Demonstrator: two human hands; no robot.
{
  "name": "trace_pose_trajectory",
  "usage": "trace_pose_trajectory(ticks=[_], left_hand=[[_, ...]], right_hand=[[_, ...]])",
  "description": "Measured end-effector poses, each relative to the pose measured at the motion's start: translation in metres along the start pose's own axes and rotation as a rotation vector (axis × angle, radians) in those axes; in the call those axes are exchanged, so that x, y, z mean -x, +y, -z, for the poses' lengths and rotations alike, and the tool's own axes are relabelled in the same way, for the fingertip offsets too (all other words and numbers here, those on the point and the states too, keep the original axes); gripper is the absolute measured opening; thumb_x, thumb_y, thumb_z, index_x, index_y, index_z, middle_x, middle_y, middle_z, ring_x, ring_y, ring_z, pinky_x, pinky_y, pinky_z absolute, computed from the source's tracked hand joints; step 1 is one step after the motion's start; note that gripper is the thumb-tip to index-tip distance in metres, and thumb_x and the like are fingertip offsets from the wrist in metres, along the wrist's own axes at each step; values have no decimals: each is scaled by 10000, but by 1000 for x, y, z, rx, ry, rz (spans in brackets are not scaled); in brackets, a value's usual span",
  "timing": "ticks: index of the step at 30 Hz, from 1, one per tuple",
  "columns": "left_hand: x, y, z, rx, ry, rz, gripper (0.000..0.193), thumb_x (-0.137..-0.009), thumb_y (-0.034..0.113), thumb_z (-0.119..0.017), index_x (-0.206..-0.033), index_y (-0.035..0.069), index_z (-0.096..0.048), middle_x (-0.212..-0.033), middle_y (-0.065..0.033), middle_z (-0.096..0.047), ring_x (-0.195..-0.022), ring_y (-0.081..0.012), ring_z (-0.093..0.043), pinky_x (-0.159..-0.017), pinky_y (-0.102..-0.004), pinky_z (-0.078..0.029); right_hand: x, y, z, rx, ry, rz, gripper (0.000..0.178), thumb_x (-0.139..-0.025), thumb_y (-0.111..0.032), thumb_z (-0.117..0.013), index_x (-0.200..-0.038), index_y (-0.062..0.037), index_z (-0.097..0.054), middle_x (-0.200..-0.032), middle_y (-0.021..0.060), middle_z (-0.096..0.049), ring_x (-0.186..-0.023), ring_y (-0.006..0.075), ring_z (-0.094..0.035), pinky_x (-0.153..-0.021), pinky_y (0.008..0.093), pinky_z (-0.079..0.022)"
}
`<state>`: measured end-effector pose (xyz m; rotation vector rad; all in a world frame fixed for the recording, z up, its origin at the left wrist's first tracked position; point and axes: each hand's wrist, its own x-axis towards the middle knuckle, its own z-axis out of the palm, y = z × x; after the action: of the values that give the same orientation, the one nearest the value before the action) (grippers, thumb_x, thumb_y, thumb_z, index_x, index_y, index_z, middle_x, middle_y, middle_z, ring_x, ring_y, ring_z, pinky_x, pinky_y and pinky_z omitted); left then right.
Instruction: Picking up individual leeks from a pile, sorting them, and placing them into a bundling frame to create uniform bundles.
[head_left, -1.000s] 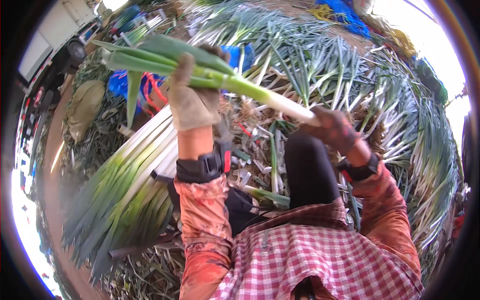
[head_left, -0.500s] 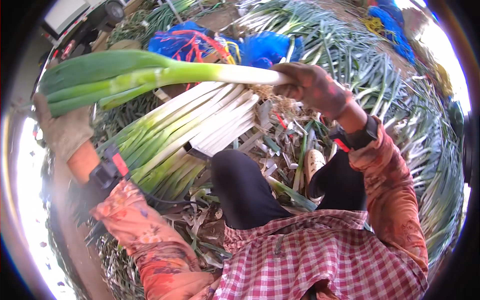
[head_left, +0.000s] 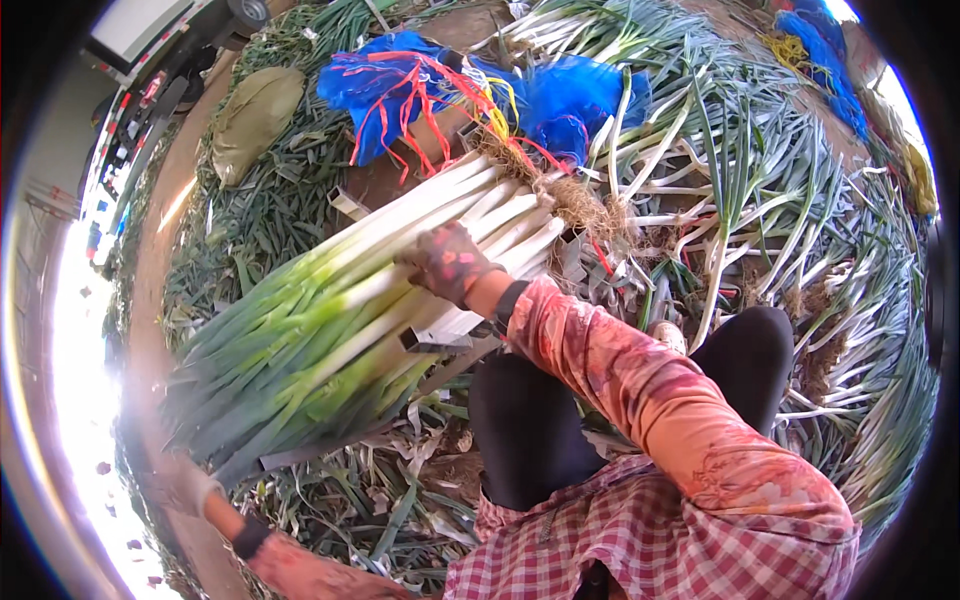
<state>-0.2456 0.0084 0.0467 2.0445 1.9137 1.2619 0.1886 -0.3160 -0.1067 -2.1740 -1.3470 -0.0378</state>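
A bundle of leeks (head_left: 330, 290) lies slantwise before me, white stems and roots at the upper right, green leaves at the lower left. My right hand (head_left: 450, 262), in a dark glove with red patches, is closed around a leek stem (head_left: 372, 288) on top of the bundle. Beyond the leaf tips, at the lower left, my left hand (head_left: 188, 488) wears a pale glove. Motion smears its fingers, and I cannot make out whether they touch anything. Under the stems shows part of a metal frame (head_left: 440, 332).
Blue netting (head_left: 575, 100) and red ties (head_left: 425, 90) lie behind the bundle. More leeks (head_left: 800, 170) are heaped along the right. A tan sack (head_left: 257, 122) rests on cut leaves at the far left. Leaf scraps (head_left: 390, 500) litter the ground near my knees.
The leek held stretched between both hands now lies on the bundle. My right hand has come down and left onto the stems; my left hand has dropped toward the lower left.
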Motion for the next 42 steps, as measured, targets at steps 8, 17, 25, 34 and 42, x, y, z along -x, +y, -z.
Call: trace_pose_trajectory(ticks=[8, 17, 25, 34, 42], left_hand=[[158, 194, -61, -509, -335, -1295, 486, -860, 413, -565, -1273, 156, -543, -1310, -114, -500, -1274, -309, -396, -1112, -519, -189], [176, 157, -62, -498, -532, -1128, 380, -871, 428, -539, -1115, 143, -601, -1145, -133, -589, -1104, -300, -537, -1099, -487, -254], [212, 136, -72, -432, -482, -1042, 437, -893, 373, -515, -1294, 200, -538, -1252, -79, -546, -1196, -284, -465, -1100, -470, -238], [183, 137, -74, -464, -441, -1009, 374, -890, 403, -521, -1205, 215, -593, -1139, -43, -607, -1125, -241, -526, -1111, -485, -204], [182, 130, -89, -356, -442, -1101, 318, -906, 412, -501, -1110, 200, -625, -1060, -35, -618, -1043, -240, -550, -1038, -458, -315]], right_hand=[[0, 0, -8, -134, 84, 192, 388, -741, -309, -714, -1112, -205, -669, -836, 83, -605, -829, 288, -596, -899, 445, -381], [-6, -10, -1, -188, 174, 281, 349, -745, -312, -712, -1079, -220, -674, -831, 86, -595, -872, 275, -594, -893, 445, -388], [10, 18, -8, -209, 75, 270, 330, -775, -208, -695, -1104, -211, -676, -750, 105, -616, -709, 279, -604, -722, 386, -465], [-25, 28, -8, -334, 63, 280, 250, -770, -243, -691, -1017, -209, -712, -846, 121, -660, -744, 318, -630, -705, 426, -500], [5, 29, -5, -350, 13, 234, 257, -766, -220, -690, -1023, -217, -707, -875, 116, -650, -776, 315, -633, -707, 414, -508]])
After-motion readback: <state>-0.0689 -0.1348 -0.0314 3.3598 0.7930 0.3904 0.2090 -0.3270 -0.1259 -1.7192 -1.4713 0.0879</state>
